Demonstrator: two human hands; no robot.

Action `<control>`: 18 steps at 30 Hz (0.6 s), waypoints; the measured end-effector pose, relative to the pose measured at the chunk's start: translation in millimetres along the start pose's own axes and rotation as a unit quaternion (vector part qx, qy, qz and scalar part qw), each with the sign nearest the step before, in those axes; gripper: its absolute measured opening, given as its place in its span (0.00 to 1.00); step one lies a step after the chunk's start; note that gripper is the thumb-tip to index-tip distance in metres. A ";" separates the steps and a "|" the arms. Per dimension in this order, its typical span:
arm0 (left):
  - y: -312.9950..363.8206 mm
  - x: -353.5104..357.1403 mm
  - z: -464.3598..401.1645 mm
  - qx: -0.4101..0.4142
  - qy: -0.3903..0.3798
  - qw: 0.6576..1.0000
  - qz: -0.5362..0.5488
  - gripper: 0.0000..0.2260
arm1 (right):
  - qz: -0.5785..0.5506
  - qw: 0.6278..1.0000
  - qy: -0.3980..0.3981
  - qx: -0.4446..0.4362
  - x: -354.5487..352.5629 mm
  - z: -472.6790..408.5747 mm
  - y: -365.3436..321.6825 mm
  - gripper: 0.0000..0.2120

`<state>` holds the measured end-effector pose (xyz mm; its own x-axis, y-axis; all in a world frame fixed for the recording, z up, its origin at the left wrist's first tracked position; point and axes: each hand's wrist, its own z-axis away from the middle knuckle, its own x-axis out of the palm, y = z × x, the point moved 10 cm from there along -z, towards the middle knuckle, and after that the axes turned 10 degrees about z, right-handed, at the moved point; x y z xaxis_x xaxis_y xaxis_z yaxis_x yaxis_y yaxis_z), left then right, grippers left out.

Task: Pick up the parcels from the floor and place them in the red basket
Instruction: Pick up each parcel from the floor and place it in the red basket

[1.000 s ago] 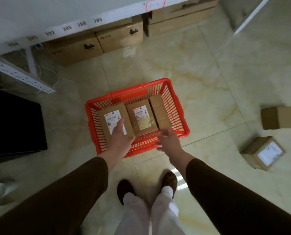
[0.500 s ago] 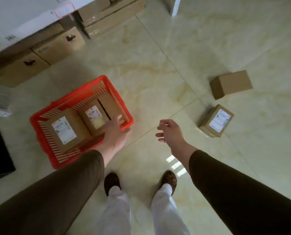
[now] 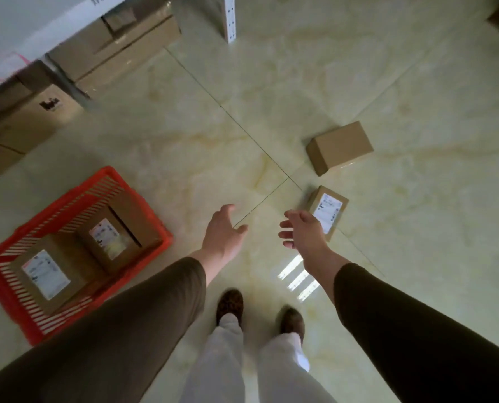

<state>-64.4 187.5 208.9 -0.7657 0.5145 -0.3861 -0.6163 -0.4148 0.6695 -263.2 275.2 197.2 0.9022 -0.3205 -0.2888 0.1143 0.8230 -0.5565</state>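
Red basket, lower left of frame, on the tiled floor: holds three parcels, two with white labels up. Labelled parcel, centre right, on the floor, partly behind the right hand. Plain parcel above it. Left hand, centre: empty, fingers spread. Right hand likewise empty.
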 end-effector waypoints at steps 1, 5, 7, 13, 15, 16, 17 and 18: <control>8.8 10.3 -4.2 -0.001 -0.004 1.000 -0.003 0.27 | -0.008 1.000 0.003 0.004 -10.1 -5.9 0.1 0.08; 41.7 55.8 -22.6 -0.009 -0.019 0.999 -0.025 0.26 | -0.018 1.000 0.003 0.014 -57.2 -35.8 5.8 0.08; 57.7 78.0 -35.0 -0.013 -0.016 0.999 -0.039 0.26 | -0.022 0.999 0.002 0.024 -85.3 -53.8 8.4 0.08; 101.4 148.1 -71.1 -0.037 0.003 0.999 -0.006 0.27 | -0.014 1.000 0.004 0.019 -173.6 -106.5 -13.0 0.09; 111.0 170.9 -80.7 -0.045 0.002 0.999 0.027 0.28 | 0.002 1.000 0.011 0.020 -194.3 -126.6 -21.2 0.10; 114.7 180.6 -86.3 -0.045 0.000 0.998 0.037 0.28 | 0.009 1.000 0.015 0.020 -201.5 -137.4 -25.1 0.11; 118.1 188.6 -93.2 -0.046 -0.002 0.998 0.042 0.28 | 0.018 0.999 0.019 0.020 -207.1 -148.9 -30.0 0.11; 121.2 194.9 -101.6 -0.047 -0.004 0.998 0.045 0.28 | 0.034 0.999 0.024 0.016 -211.4 -161.4 -35.7 0.12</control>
<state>-307.0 161.3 150.3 -0.8172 0.4774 -0.3228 -0.5604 -0.5277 0.6383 -525.1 237.8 152.4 0.8879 -0.2836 -0.3622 0.0668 0.8585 -0.5084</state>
